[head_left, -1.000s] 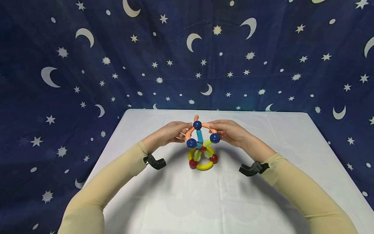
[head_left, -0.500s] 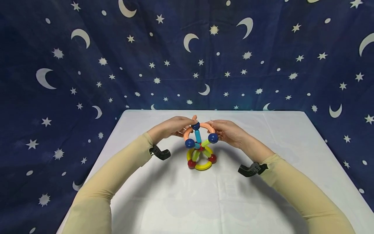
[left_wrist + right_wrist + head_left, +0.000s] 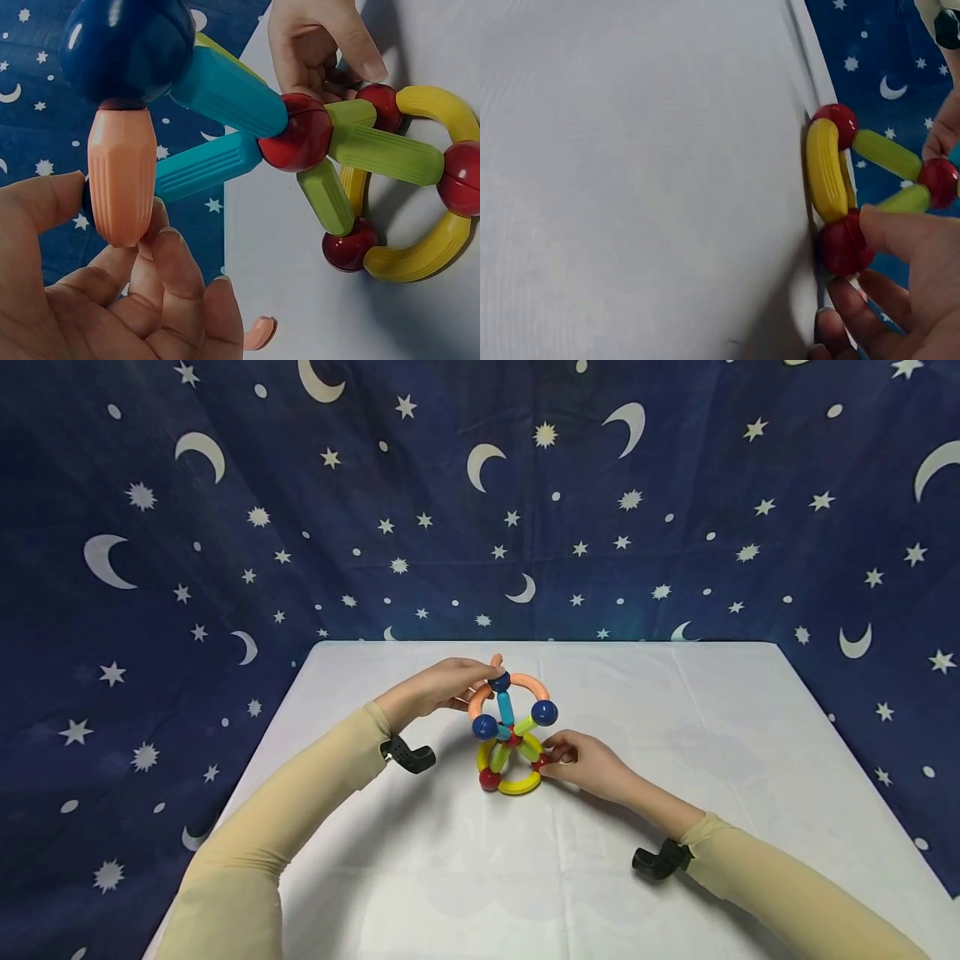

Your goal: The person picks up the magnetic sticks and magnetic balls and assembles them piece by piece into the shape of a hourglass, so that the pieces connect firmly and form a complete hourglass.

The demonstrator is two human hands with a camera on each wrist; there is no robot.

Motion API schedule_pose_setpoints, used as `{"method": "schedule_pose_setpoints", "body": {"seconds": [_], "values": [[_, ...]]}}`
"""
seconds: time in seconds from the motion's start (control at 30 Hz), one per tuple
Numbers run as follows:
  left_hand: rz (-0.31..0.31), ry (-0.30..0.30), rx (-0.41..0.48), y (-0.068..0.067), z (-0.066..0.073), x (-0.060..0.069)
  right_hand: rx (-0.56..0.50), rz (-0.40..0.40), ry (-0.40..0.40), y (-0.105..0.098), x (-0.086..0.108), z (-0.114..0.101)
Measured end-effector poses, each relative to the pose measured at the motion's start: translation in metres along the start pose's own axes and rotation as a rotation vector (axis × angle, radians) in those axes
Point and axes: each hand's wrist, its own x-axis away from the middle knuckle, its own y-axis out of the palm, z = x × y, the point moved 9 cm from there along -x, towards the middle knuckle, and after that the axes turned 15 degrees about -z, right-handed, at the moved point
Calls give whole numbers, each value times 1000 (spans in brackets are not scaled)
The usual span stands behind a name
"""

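Observation:
A toy structure of magnetic rods and balls stands on the table. Its base is a ring of yellow curved rods (image 3: 521,786) joined by red balls (image 3: 490,779). Green rods (image 3: 386,154) rise to a central red ball (image 3: 296,133), where blue rods (image 3: 210,165) branch upward. Orange curved rods (image 3: 531,684) link dark blue balls (image 3: 543,712) at the top. My left hand (image 3: 442,683) pinches the rear dark blue ball (image 3: 499,682), partly hidden behind an orange rod in the left wrist view. With thumb and fingers, my right hand (image 3: 591,767) grips the right base ball (image 3: 846,244).
A white cloth covers the table (image 3: 420,877). One orange curved rod (image 3: 260,334) lies on it beyond my left hand. Behind hangs a dark blue curtain (image 3: 420,485) with moons and stars. Each wrist wears a black device (image 3: 408,754).
My right hand has left the upper orange rod and come down to the right red base ball. My left hand has shifted up onto the rear blue ball. The structure stays standing.

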Motion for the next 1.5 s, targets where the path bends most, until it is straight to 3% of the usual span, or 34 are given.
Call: {"method": "schedule_pose_setpoints", "body": {"seconds": [0.33,0.6,0.8,0.97,1.13,1.23,1.37,1.5], "values": [[50,-31,47,-10,-9,11,60,22,-2,-7,-18,-7],[42,-69,194,-16,-32,36,74,7,-36,-19,-48,-14],[14,-87,334,-10,-51,56,94,-26,-62,-15,-74,-26],[-3,-69,407,-4,-60,66,111,-52,-99,-10,-89,-38],[4,-33,429,-3,-62,67,74,-83,-114,-10,-96,-41],[10,-23,428,-4,-62,67,74,-57,-113,-19,-100,-39],[13,-19,427,-4,-63,68,210,92,-94,-42,-110,-38],[11,-20,420,-3,-62,68,470,177,-28,-57,-127,-36]]}}
